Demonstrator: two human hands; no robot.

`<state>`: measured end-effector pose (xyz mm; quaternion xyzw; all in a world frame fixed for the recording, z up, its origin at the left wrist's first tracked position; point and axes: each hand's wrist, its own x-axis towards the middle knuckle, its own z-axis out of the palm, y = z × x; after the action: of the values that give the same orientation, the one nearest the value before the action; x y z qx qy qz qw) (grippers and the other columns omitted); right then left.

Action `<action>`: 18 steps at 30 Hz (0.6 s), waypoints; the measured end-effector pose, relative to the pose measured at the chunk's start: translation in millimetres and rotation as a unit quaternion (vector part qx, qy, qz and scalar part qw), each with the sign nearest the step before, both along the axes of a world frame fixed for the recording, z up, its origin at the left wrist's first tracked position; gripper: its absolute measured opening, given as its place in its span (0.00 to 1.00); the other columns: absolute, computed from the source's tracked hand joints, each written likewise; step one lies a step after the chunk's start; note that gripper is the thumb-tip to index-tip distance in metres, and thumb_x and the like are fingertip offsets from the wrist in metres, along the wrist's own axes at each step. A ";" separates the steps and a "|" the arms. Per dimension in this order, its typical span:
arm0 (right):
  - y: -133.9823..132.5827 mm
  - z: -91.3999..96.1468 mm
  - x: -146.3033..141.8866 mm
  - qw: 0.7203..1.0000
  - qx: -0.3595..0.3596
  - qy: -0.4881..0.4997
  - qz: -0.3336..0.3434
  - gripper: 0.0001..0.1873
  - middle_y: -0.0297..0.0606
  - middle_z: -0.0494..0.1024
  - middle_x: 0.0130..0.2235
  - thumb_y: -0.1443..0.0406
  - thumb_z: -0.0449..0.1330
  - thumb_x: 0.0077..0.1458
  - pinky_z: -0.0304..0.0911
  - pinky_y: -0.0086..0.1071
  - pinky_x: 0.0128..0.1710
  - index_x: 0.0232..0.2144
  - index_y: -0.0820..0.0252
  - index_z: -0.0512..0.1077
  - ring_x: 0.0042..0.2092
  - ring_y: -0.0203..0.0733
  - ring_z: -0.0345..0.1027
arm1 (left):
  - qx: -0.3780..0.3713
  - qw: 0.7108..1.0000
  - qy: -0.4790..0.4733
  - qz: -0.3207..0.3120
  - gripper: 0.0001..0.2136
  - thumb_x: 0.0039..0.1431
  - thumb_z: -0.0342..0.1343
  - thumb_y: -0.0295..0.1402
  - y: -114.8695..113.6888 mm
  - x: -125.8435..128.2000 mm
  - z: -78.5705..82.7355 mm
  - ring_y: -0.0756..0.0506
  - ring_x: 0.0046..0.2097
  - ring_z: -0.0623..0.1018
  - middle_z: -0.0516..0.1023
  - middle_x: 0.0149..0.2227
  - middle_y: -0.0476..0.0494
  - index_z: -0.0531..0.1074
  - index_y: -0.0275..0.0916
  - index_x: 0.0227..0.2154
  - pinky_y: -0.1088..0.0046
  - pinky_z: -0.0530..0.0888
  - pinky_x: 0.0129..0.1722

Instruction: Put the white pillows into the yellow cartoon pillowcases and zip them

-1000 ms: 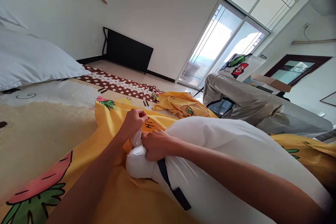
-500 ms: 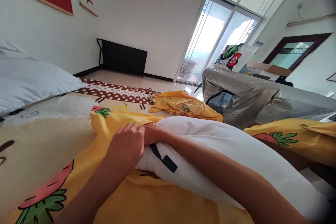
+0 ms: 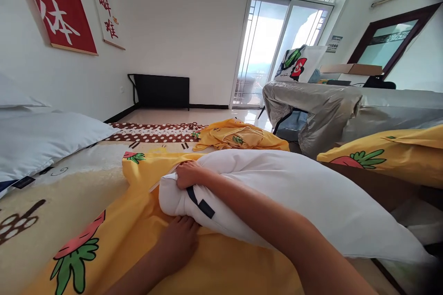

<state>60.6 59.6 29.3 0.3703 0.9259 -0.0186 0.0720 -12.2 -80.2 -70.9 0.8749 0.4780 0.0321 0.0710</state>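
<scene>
A big white pillow [image 3: 287,193] with a black tag lies across a yellow pillowcase [image 3: 145,221] printed with red and green fruit, spread on the bed. My right hand [image 3: 188,174] is closed on the pillow's near corner, fingers curled into the fabric. My left hand [image 3: 180,242] rests on the yellow pillowcase just below that corner, fingers bent and tucked under the pillow's edge; its fingertips are hidden.
A second white pillow [image 3: 41,140] lies at the left on the beige bed cover [image 3: 69,193]. More yellow fabric [image 3: 238,136] is bunched beyond, another yellow-cased pillow [image 3: 387,159] at the right. A grey-covered table [image 3: 328,106] stands by the glass doors [image 3: 270,50].
My left hand slid down from the pillow's corner onto the yellow pillowcase beneath it. My right hand stayed gripped on the corner, which now shows more. The view tilted level.
</scene>
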 end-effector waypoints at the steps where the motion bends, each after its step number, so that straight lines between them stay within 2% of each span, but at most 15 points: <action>1: -1.2 0.6 1.1 1.000 0.003 0.004 0.001 0.29 0.54 0.76 0.49 0.64 0.60 0.39 0.66 0.36 0.47 0.47 0.69 0.74 0.50 0.51 0.71 | -0.002 1.000 -0.001 0.002 0.18 0.57 0.46 0.29 -1.4 -0.5 2.0 0.36 0.52 0.71 0.74 0.50 0.36 0.70 0.36 0.50 0.55 0.67 0.54; 4: -3.9 1.1 3.9 1.000 0.014 0.016 0.001 0.29 0.54 0.76 0.48 0.62 0.61 0.39 0.66 0.37 0.47 0.46 0.68 0.74 0.50 0.51 0.71 | -0.054 0.998 0.011 0.011 0.15 0.54 0.52 0.33 -7.8 -9.1 24.3 0.36 0.52 0.72 0.77 0.47 0.38 0.74 0.39 0.43 0.56 0.66 0.55; 7: -6.9 0.0 6.1 0.999 0.035 0.032 0.001 0.29 0.54 0.75 0.50 0.60 0.61 0.39 0.64 0.39 0.49 0.46 0.67 0.74 0.51 0.52 0.69 | -0.076 0.997 0.026 -0.008 0.11 0.50 0.58 0.39 -15.6 -29.0 63.6 0.35 0.53 0.71 0.79 0.42 0.43 0.77 0.42 0.36 0.61 0.67 0.52; 10: -13.2 -1.9 6.4 0.997 0.055 0.045 -0.003 0.30 0.55 0.72 0.52 0.59 0.61 0.40 0.62 0.42 0.52 0.46 0.68 0.73 0.53 0.53 0.66 | -0.040 0.998 0.026 -0.036 0.11 0.55 0.54 0.43 -20.9 -48.0 106.1 0.40 0.46 0.74 0.79 0.36 0.46 0.76 0.43 0.31 0.67 0.68 0.47; 13: -25.3 -3.1 5.2 0.995 0.076 0.058 -0.018 0.32 0.58 0.70 0.52 0.58 0.59 0.43 0.60 0.45 0.53 0.49 0.72 0.70 0.54 0.56 0.63 | 0.041 0.997 0.060 -0.010 0.20 0.62 0.45 0.46 -17.2 -56.3 138.7 0.44 0.34 0.74 0.76 0.29 0.44 0.73 0.39 0.24 0.63 0.64 0.46; 15: -36.7 -3.0 5.1 0.993 0.089 0.067 -0.029 0.34 0.59 0.70 0.51 0.56 0.58 0.45 0.58 0.46 0.53 0.50 0.75 0.68 0.54 0.57 0.62 | 0.098 0.993 0.063 0.005 0.22 0.64 0.41 0.44 -8.5 -56.9 151.3 0.46 0.30 0.72 0.74 0.26 0.45 0.70 0.37 0.22 0.61 0.62 0.46; 18: -55.7 -2.1 7.1 0.989 0.121 0.073 -0.029 0.34 0.60 0.69 0.50 0.56 0.58 0.47 0.57 0.48 0.53 0.52 0.76 0.66 0.52 0.57 0.63 | 0.140 0.990 0.023 -0.004 0.20 0.65 0.40 0.38 8.7 -54.0 156.2 0.49 0.28 0.70 0.72 0.24 0.47 0.67 0.37 0.20 0.62 0.59 0.45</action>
<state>67.6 3.9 27.2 0.4011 0.9128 0.0649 -0.0417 -66.2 -71.5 85.3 0.8787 0.4666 0.0786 -0.0629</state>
